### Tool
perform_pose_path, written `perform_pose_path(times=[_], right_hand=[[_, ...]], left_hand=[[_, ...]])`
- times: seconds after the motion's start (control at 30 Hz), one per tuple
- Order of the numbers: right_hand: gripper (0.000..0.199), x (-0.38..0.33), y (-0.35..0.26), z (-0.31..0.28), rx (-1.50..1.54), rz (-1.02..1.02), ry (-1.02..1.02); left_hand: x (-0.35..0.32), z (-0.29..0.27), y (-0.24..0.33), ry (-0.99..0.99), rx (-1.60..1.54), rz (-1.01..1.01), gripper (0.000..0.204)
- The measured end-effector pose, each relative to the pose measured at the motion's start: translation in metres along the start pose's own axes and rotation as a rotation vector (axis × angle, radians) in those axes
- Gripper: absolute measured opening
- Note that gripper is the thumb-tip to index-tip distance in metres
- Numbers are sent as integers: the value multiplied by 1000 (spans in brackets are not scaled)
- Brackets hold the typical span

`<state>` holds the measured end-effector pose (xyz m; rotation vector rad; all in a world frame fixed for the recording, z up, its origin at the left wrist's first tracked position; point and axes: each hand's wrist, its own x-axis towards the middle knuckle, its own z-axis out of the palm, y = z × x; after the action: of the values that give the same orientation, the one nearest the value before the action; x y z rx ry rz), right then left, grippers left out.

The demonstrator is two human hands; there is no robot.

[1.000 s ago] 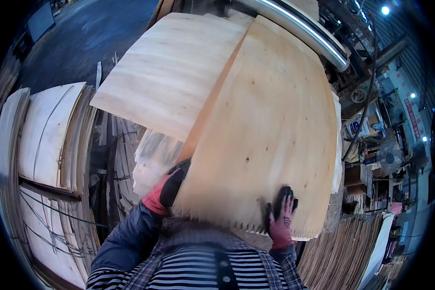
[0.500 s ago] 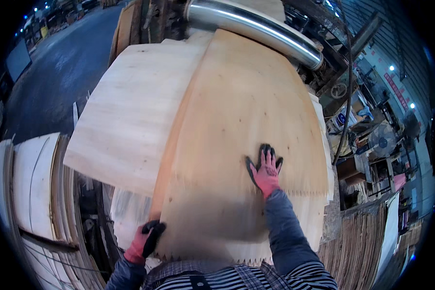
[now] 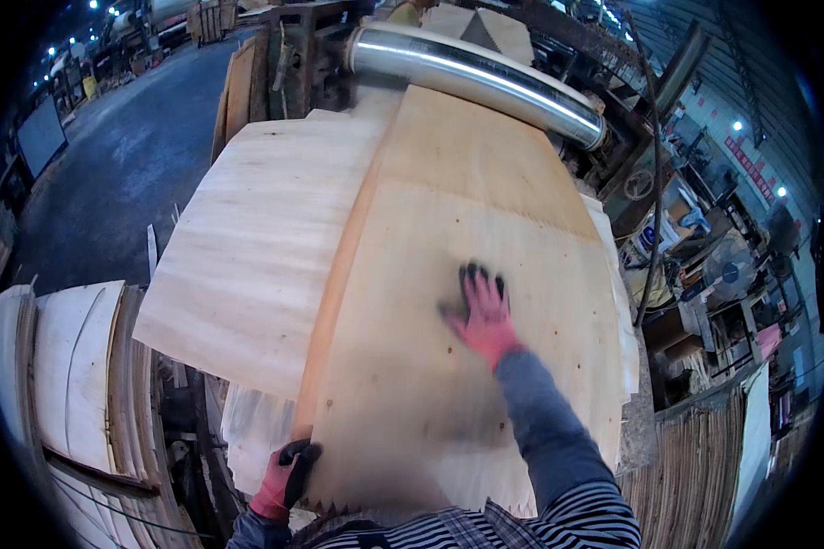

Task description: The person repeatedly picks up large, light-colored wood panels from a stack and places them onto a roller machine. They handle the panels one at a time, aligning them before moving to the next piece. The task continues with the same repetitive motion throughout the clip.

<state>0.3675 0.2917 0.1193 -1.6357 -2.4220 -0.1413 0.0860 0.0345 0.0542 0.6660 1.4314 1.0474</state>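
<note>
A large stack of thin wood veneer sheets lies in front of me. A darker tan veneer sheet with a jagged near edge covers its far part and reaches to a shiny metal roller. Nearer me shows a paler veneer sheet with small knots. My right hand, in a pink and black glove, rests flat on the paler sheet with fingers spread. At the near left corner, my left hand, gloved alike, is closed around the paler sheet's edge.
Whitish veneer sheets stick out to the left. Stacked sheets stand at the lower left and more stacked veneer at the lower right. A fan and clutter are on the right. Dark floor stretches off far left.
The tan sheet has slid away from me toward the roller, baring more of the paler sheet. My right hand has shifted slightly left and now lies on the paler sheet. My left hand stays at the corner.
</note>
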Motion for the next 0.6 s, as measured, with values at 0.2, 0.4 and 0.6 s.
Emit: perform_pose_path(times=[0.2, 0.4, 0.6], right_hand=[[76, -226, -43, -21, 90, -4, -378], [69, -349, -61, -19, 21, -89, -260], [51, -366, -49, -54, 93, 100, 289]], left_hand=[[4, -7, -21, -52, -31, 148, 27], [-33, 8, 53, -584, -49, 197, 35], [-92, 22, 104, -513, -184, 213, 38]])
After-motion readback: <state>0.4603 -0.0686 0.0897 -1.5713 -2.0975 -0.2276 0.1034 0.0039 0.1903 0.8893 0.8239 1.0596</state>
